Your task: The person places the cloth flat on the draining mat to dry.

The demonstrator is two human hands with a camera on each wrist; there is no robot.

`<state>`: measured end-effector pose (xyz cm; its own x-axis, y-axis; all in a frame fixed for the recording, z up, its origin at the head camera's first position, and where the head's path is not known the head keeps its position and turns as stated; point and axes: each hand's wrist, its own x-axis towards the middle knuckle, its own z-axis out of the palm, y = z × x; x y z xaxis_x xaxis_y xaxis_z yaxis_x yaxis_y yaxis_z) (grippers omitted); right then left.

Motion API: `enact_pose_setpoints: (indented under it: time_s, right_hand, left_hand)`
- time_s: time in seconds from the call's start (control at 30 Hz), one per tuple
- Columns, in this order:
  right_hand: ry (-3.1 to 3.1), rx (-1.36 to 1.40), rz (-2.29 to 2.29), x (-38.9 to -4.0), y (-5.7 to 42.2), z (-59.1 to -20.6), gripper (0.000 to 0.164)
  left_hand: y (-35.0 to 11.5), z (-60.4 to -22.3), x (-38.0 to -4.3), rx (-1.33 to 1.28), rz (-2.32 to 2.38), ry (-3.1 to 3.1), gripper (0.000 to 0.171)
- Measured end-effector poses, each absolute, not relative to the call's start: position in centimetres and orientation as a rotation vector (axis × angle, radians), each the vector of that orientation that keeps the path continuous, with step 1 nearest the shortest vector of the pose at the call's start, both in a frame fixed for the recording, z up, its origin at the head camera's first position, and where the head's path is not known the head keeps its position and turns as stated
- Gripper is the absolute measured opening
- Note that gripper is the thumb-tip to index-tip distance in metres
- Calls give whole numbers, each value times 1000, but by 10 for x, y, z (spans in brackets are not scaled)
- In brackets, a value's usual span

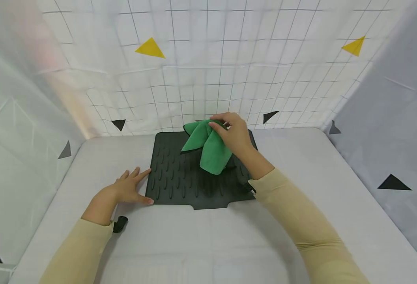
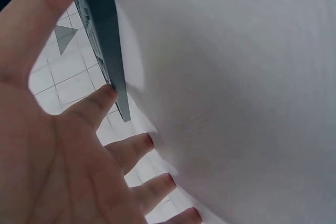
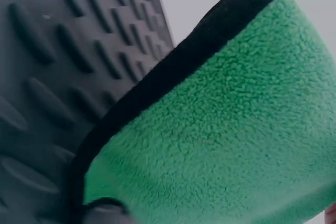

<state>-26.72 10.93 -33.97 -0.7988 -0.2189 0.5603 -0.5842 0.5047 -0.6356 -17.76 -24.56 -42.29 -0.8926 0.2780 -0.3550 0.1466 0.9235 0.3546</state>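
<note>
A green cloth with black edging hangs in folds from my right hand, which pinches its upper part between thumb and fingers. In the right wrist view the fuzzy cloth fills much of the picture, close over the ridged black mat. That mat lies flat, with rows of raised ribs and a tab on its near edge. My left hand has its fingers spread at the mat's left edge. In the left wrist view, thumb and index finger touch the side of the mat; the other fingertips rest on the white surface.
The mat lies on a white-covered table. A white grid-patterned sheet with yellow and black triangles stands behind it. Plain sheets rise on the left and on the right.
</note>
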Motion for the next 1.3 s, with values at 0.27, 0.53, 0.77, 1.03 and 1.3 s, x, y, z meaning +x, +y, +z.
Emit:
enact_pose_setpoints:
  time_s: [0.27, 0.53, 0.77, 1.03, 1.3]
  right_hand:
    - [-2434, 773, 1167, -277, 95, -375, 24]
    - [-2580, 804, 1083, -282, 91, -398, 23]
    - [-2661, 822, 1044, -285, 92, -410, 24]
    - [-2691, 841, 1085, -286, 93, -420, 26]
    - [-2710, 847, 1083, -287, 94, -422, 25]
  left_hand:
    - [-244, -421, -177, 311, 452, 2672, 117]
    - [-245, -422, -177, 318, 441, 2675, 117]
    - [-248, -426, -180, 319, 436, 2675, 118]
    - [-247, -424, -179, 327, 434, 2681, 118]
    - [-245, -422, -177, 318, 429, 2679, 117]
